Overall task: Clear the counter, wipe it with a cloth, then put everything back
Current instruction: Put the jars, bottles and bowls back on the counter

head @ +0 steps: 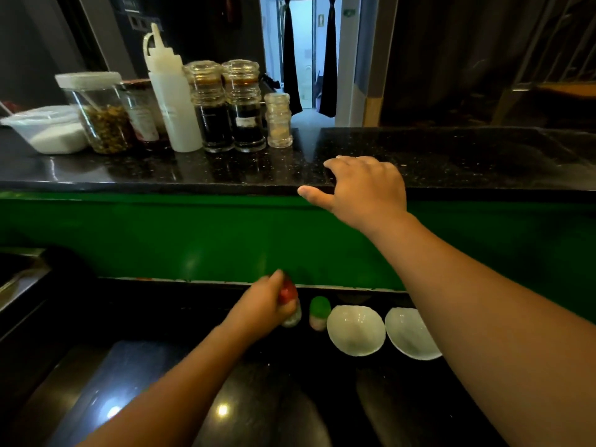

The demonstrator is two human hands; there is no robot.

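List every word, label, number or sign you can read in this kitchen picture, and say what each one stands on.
No text here is legible enough to quote.
Label on the red-lidded jar: blurred, unreadable.
White label on the right-hand dark sauce bottle: too small to read.
Faint print on the white squeeze bottle: blurred, unreadable.
Dark wall sign at top left: too small to read.
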